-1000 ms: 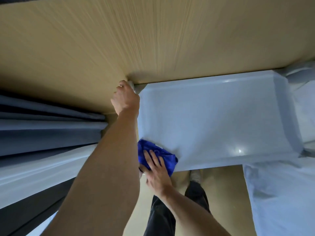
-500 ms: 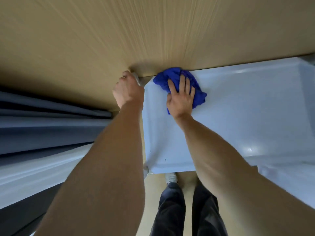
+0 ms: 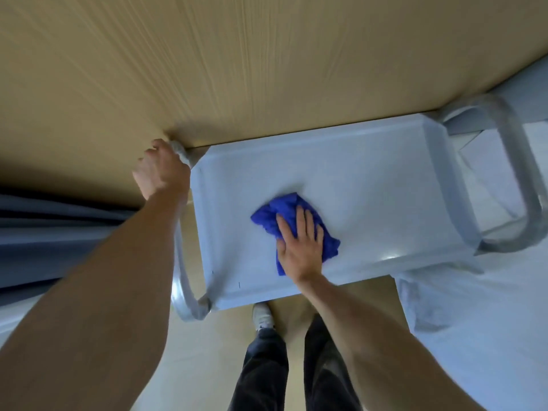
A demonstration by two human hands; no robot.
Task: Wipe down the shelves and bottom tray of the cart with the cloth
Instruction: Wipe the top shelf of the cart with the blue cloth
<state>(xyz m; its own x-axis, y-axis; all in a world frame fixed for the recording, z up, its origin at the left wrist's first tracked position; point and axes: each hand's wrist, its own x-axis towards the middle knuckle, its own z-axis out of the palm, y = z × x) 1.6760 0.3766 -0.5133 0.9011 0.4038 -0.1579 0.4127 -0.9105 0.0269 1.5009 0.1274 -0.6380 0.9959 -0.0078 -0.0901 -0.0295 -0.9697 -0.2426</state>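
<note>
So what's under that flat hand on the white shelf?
A crumpled blue cloth lies under the right hand, pressed flat onto the cart's top shelf. The patch of shelf beneath the cloth is covered, so its state cannot be seen.

I am finding no words, labels, brands or numbers to read anywhere in front of me. I am seeing only two tiny dark ticks near the front left corner of the shelf point(image 3: 370, 185), too small to make out as letters or digits. The cloth point(image 3: 284, 209) is showing no tag or print, and the shoe point(image 3: 262, 317) is showing no logo I can read.
</note>
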